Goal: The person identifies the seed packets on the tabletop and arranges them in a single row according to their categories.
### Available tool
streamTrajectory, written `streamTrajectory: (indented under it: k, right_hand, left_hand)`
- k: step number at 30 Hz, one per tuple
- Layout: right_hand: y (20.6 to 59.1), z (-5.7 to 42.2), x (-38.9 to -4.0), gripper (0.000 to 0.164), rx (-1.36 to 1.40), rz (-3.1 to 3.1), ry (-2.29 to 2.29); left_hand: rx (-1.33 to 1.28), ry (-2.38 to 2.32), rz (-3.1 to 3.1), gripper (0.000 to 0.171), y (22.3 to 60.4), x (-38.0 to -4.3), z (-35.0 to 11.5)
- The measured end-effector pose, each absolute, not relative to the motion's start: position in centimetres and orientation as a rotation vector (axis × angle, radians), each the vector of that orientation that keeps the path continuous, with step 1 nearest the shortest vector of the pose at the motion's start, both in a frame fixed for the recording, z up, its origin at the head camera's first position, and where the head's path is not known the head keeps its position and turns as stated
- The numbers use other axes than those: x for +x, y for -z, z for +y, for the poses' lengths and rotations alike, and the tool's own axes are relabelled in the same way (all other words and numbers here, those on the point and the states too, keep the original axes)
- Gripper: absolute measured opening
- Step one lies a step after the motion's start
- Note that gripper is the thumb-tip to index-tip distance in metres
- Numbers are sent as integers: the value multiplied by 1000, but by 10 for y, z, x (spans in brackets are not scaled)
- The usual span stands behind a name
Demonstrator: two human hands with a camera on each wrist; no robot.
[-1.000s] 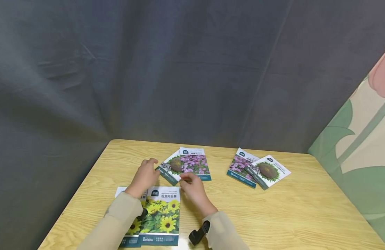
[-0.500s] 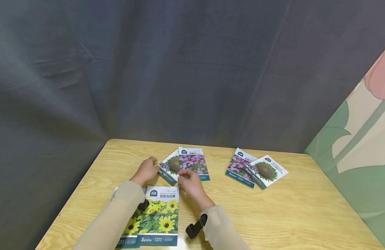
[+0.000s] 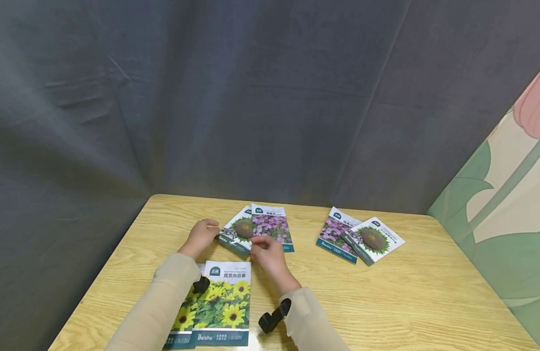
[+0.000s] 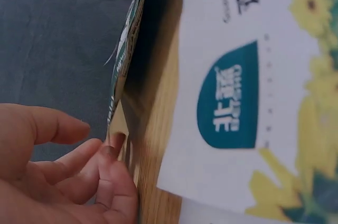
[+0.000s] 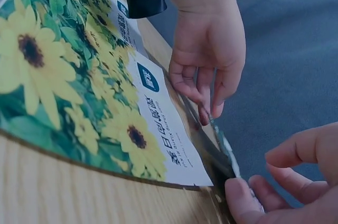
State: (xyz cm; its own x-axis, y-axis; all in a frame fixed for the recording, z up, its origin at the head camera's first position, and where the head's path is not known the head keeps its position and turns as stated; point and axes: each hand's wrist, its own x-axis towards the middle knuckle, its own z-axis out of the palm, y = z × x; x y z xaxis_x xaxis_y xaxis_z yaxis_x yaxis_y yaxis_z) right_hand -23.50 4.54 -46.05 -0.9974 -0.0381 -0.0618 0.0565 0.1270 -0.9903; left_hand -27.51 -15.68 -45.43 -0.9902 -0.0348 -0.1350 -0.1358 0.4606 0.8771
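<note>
In the head view, a seed packet with a large dark-centred sunflower head (image 3: 240, 229) lies at the table's back, partly under a pink-flower seed packet (image 3: 271, 225). My left hand (image 3: 202, 237) pinches its left corner. My right hand (image 3: 270, 261) pinches its lower right corner. The left wrist view shows the packet's edge (image 4: 124, 55) raised off the table, with left fingertips (image 4: 113, 182) against it. From the right wrist, the right thumb (image 5: 242, 198) lies along the table side of that edge, one finger standing apart. Its picture side is hidden in both wrist views.
Two yellow-flower seed packets (image 3: 223, 304) lie overlapping in front, under my left forearm. Further right, another pink-flower packet (image 3: 336, 234) is overlapped by another sunflower-head packet (image 3: 374, 240). A dark curtain (image 3: 270, 107) hangs behind the wooden table (image 3: 384, 307).
The near edge of the sunflower-head packet has risen and moved slightly left. My left hand has closed in on its corner. The overlying pink-flower packet has shifted a little with it.
</note>
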Motion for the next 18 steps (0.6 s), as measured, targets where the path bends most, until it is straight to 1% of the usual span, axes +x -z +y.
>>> streamTrajectory:
  k: [3,7,12,18]
  right_hand:
    - [460,47,-234,32,8,2302,2072]
    - [455,48,-231,33,-6,2245,2123]
    - [444,48,-226,33,-22,2219,2138]
    - [457,51,-231,30,-12,2225,2153]
  left_hand:
    - [-176,-1647,2526,38,454,-274,-158]
    - [-197,-1776,2408,37,453,-273,-160]
    - [-199,-1959,2195,43,448,-270,-164]
    - [-169,-2049,2099,49,439,-262,-166]
